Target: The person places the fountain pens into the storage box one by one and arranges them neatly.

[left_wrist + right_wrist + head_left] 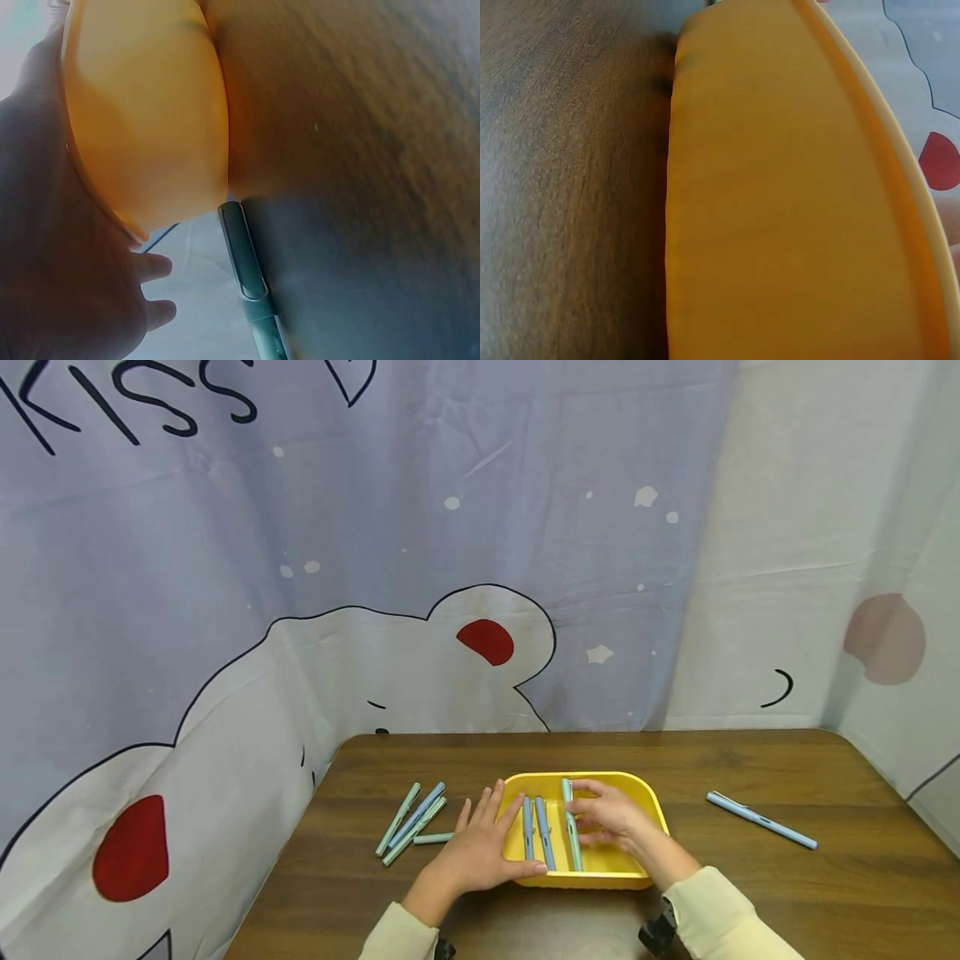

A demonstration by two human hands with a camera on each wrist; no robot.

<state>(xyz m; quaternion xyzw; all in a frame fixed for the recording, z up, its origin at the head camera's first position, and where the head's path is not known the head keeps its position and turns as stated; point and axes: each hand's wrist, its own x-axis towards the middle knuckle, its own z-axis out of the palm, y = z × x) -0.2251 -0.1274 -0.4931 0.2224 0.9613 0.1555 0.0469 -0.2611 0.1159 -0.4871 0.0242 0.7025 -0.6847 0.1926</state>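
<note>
A yellow tray [600, 881] stands on the table. Two blue pens [528, 831] lie side by side in its left part, and a light green pen [573, 835] lies lengthwise to their right. My right hand [611, 817] reaches over the right rim and holds the green pen between its fingers. On the tray's left side rests my left hand [483, 847], fingers spread and thumb along the near rim. A green pen [251, 281] lies beside the tray in the left wrist view. The right wrist view shows mostly the tray's outer wall [780, 187].
Left of the tray, two green pens [397, 818] and a blue pen [427, 802] lie close together. Another blue pen [761, 820] lies slanted on the wooden table [862, 902] at the right. A printed curtain [600, 543] hangs behind the table.
</note>
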